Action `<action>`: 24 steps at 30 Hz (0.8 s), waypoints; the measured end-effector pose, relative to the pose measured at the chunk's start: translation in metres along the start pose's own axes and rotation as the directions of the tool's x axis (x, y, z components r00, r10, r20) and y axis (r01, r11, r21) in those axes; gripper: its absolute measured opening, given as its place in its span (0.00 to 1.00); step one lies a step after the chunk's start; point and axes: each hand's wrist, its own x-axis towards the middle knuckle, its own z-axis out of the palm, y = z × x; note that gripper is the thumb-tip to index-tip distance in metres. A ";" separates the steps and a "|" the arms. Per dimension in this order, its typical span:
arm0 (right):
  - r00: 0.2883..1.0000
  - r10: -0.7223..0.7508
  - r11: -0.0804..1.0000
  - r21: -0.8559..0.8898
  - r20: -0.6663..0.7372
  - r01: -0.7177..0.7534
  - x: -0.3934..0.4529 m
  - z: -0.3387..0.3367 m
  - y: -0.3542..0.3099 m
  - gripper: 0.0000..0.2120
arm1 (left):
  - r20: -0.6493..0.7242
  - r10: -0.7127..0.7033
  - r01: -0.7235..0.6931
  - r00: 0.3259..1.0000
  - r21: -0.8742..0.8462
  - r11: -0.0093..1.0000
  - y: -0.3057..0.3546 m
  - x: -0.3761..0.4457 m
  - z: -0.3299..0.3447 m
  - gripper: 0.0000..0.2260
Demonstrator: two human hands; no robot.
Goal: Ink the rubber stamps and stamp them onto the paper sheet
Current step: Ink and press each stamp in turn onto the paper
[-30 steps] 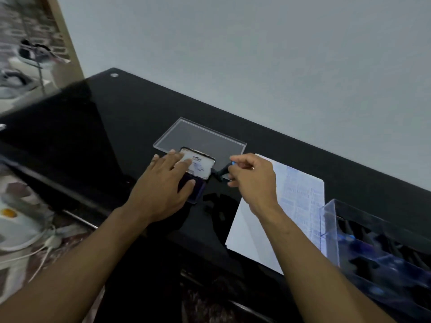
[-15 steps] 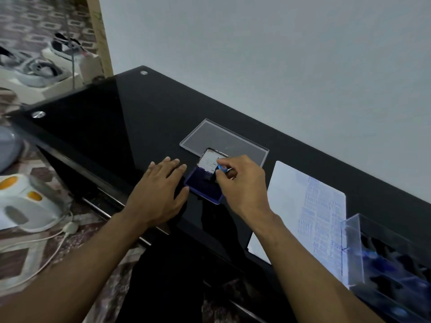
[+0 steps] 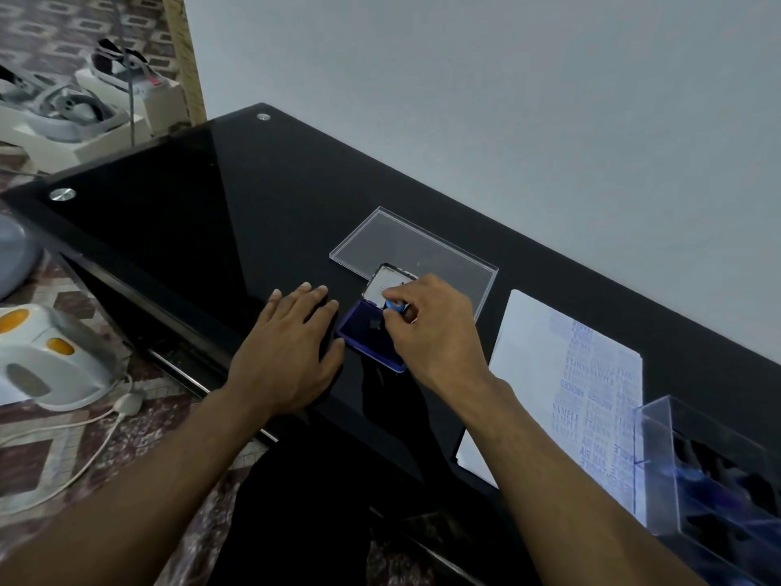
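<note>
Right hand (image 3: pixel 435 327) pinching blue-topped stamp (image 3: pixel 396 305) over open ink pad (image 3: pixel 372 338); left hand (image 3: pixel 291 344) flat, empty, on desk (image 3: pixel 190 213) beside it. Risks: unheld pad sliding, patchy inking, smearing crowded paper sheet (image 3: pixel 562 374).

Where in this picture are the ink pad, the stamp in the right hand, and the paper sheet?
ink pad (image 3: pixel 367 332): head view, on its dark blue inking surface.
stamp (image 3: pixel 395 305): head view, on its blue handle between the fingers.
paper sheet (image 3: pixel 532 353): head view, on its blank white part.
</note>
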 end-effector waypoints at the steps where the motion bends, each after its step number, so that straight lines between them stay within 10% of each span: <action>1: 1.000 -0.007 1.000 -0.010 0.005 0.007 0.000 0.000 0.000 0.13 | -0.001 0.002 -0.002 1.000 0.000 1.000 0.000 0.000 0.000 0.31; 24: 0.999 -0.011 0.999 -0.051 0.048 0.014 0.009 0.006 0.007 0.12 | -0.033 -0.005 0.005 0.999 -0.006 1.000 0.001 -0.001 0.003 0.30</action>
